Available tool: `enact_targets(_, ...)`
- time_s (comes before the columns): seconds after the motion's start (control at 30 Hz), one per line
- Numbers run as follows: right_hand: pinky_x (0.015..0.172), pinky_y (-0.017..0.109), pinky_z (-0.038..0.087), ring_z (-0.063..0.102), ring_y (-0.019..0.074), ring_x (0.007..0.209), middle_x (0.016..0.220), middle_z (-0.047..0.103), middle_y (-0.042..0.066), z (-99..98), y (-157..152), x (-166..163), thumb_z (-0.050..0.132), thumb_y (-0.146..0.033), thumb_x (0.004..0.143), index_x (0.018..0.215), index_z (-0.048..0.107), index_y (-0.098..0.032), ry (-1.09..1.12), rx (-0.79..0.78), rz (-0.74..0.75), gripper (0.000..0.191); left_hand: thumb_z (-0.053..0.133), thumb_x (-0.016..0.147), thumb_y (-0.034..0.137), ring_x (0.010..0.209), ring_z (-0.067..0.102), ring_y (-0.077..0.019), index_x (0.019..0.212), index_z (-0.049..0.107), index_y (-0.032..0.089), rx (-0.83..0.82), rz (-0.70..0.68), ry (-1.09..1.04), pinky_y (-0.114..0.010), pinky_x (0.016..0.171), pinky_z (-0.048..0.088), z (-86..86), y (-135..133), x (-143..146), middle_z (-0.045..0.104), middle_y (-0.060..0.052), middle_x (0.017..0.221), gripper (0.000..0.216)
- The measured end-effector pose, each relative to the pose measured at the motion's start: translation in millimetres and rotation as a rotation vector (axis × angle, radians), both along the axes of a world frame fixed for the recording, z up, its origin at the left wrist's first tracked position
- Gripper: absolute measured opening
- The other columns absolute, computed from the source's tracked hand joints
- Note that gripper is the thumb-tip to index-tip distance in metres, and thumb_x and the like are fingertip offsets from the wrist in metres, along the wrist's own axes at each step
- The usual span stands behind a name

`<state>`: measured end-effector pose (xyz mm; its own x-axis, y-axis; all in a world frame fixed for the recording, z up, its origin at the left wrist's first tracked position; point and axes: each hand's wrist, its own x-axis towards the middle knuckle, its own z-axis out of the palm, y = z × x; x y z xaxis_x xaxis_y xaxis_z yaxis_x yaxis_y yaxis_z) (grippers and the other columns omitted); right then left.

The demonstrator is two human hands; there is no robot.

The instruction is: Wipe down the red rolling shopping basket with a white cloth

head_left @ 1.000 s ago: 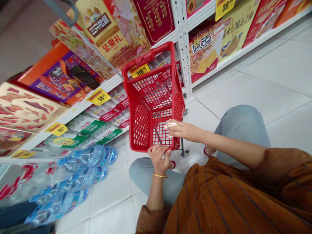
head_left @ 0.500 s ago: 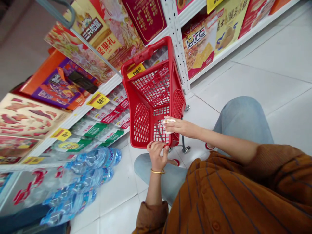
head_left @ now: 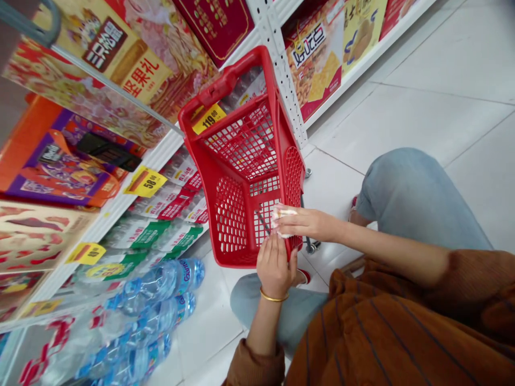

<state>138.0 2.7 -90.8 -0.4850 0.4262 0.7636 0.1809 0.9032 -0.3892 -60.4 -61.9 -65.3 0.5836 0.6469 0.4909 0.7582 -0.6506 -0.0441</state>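
Note:
A red plastic shopping basket (head_left: 244, 187) with lattice walls stands tilted in front of me, its handle end leaning towards the shelf. My right hand (head_left: 311, 224) is closed on a crumpled white and pink cloth (head_left: 284, 221), pressed against the basket's side rim. Close beside it, my left hand (head_left: 276, 268), with a gold bracelet at the wrist, lies over the near corner of the rim. Its fingers curl over the edge close to the cloth, and the thumb is on the outer side. No goods show inside the basket.
Shelves on the left hold boxed snacks (head_left: 132, 59), price tags (head_left: 145, 182) and several packs of bottles (head_left: 151, 233). Large blue water bottles (head_left: 161, 281) lie on the tiled floor (head_left: 410, 123). A white perforated shelf post (head_left: 286, 80) stands right behind the basket. My knees flank it.
My left hand has slid along the rim towards my right hand and the cloth. The cloth has moved slightly nearer to me along the side. The view has shifted and turned a little.

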Motion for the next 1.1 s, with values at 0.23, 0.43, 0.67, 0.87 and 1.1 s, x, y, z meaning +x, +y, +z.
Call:
enact_targets(0.23, 0.113, 0.043, 0.037, 0.016, 0.0237, 0.144, 0.120, 0.065, 0.014, 5.6, -2.5, -2.4, 0.040, -0.015, 0.097, 0.115, 0.063, -0.009, -0.024, -0.020, -0.006, 0.029, 0.053, 0.088, 0.023, 0.099, 0.069, -0.0246, 0.142, 0.036, 0.003, 0.021, -0.058, -0.025, -0.040, 0.096, 0.050, -3.8, 0.5, -8.1, 0.072, -0.019, 0.105, 0.060)
enact_targets(0.43, 0.114, 0.041, 0.038, 0.019, 0.0247, 0.143, 0.119, 0.067, 0.008, 7.6, -6.4, -2.3, 0.043, -0.017, 0.097, 0.113, 0.066, -0.015, -0.095, -0.079, -0.033, 0.028, 0.051, 0.089, 0.024, 0.091, 0.072, -0.0234, 0.140, 0.040, 0.001, 0.028, -0.019, -0.057, -0.037, 0.095, 0.051, -5.3, -2.4, -7.9, 0.075, -0.017, 0.094, 0.057)
enact_targets(0.67, 0.114, 0.044, 0.035, 0.019, 0.0225, 0.144, 0.122, 0.064, 0.013, 2.4, -8.0, -1.8, 0.042, -0.013, 0.096, 0.120, 0.061, -0.010, 0.013, -0.134, -0.015, 0.030, 0.051, 0.089, 0.026, 0.089, 0.072, -0.0220, 0.140, 0.041, 0.006, 0.077, 0.013, -0.065, -0.035, 0.094, 0.051, -9.5, -1.6, -2.5, 0.074, -0.014, 0.098, 0.055)
enact_targets(0.87, 0.117, 0.051, 0.026, 0.027, 0.0203, 0.142, 0.140, 0.051, 0.010, -13.3, -16.7, -14.6, 0.039, -0.016, 0.098, 0.139, 0.045, -0.020, 0.181, -0.222, -0.075, 0.041, 0.053, 0.089, 0.025, 0.105, 0.067, -0.0245, 0.142, 0.037, 0.010, 0.120, 0.053, -0.059, -0.041, 0.101, 0.046, -10.7, 0.1, 0.4, 0.069, -0.018, 0.114, 0.057)
enact_targets(1.1, 0.119, 0.046, 0.024, 0.016, 0.0177, 0.145, 0.155, 0.027, 0.005, -14.7, -46.3, -41.7, 0.034, -0.019, 0.099, 0.149, 0.024, -0.026, 0.447, -0.502, -0.317, 0.052, 0.044, 0.093, 0.020, 0.129, 0.048, -0.0246, 0.146, 0.029, 0.012, 0.092, -0.141, -0.033, -0.048, 0.110, 0.035, -10.2, 4.8, -6.2, 0.058, -0.020, 0.131, 0.055)
